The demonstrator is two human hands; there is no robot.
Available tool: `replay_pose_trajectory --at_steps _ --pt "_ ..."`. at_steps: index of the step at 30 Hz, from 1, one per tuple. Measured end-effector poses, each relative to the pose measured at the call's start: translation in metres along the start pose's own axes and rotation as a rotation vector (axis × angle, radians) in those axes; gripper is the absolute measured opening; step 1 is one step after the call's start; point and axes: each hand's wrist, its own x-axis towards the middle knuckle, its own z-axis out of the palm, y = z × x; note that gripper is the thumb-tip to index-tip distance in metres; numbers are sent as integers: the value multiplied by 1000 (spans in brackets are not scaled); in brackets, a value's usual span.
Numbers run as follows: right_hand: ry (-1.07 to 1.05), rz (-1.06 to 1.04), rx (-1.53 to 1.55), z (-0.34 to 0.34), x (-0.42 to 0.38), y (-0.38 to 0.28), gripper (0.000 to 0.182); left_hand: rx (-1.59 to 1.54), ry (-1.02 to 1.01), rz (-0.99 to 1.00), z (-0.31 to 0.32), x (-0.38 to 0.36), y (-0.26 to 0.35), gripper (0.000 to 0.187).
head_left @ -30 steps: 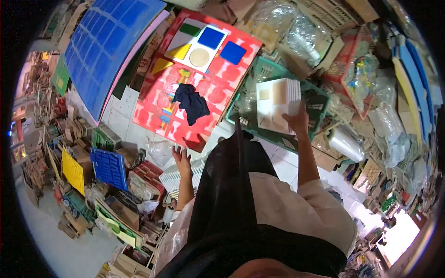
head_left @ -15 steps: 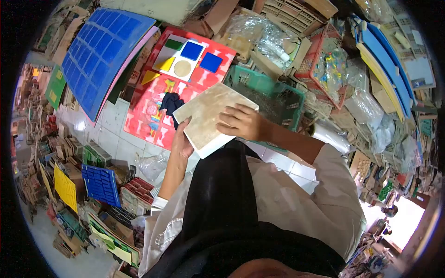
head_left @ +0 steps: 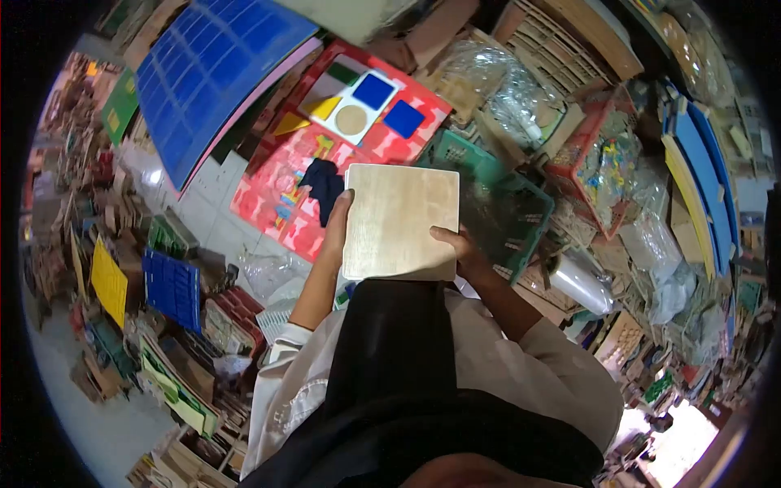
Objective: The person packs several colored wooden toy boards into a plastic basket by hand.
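Between my hands is a thick square wooden block (head_left: pixel 400 224) with a pale wood-grain face and white edges, held close in front of my body. My left hand (head_left: pixel 335 229) grips its left edge, thumb at the rim. At the lower right side, my right hand (head_left: pixel 467 252) is closed on it with the thumb over the face; its other fingers are hidden beneath. Beyond the block lies a dark crumpled cloth (head_left: pixel 324 187) on a red patterned table top (head_left: pixel 423 148). There too are a white shape board (head_left: pixel 376 124), a blue square (head_left: pixel 403 119) and a yellow triangle (head_left: pixel 290 123).
A green crate (head_left: pixel 533 213) stands right of the table, with a red crate (head_left: pixel 590 167) of plastic-wrapped pieces farther right. Large blue panels (head_left: pixel 215 77) lean at the upper left. A clear plastic roll (head_left: pixel 582 285) lies by my right arm.
The block has turned from slanted to nearly square with me. My right hand has moved from flat on its face to its right edge. The view has shifted.
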Motion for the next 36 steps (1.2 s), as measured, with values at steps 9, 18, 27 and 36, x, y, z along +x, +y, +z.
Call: replay_pose_trajectory --at_steps 9,18,27,36 --pt "243 -357 79 -51 69 -70 59 413 13 270 14 46 3 79" --pt "649 -722 -16 -167 249 -195 83 208 325 -132 -102 -88 -80 74" --pt "736 -670 -214 -203 311 -191 85 215 607 -369 -160 -147 -146 71" --pt "1127 -591 -1069 -244 121 -83 32 674 451 -403 -230 -149 -193 55"
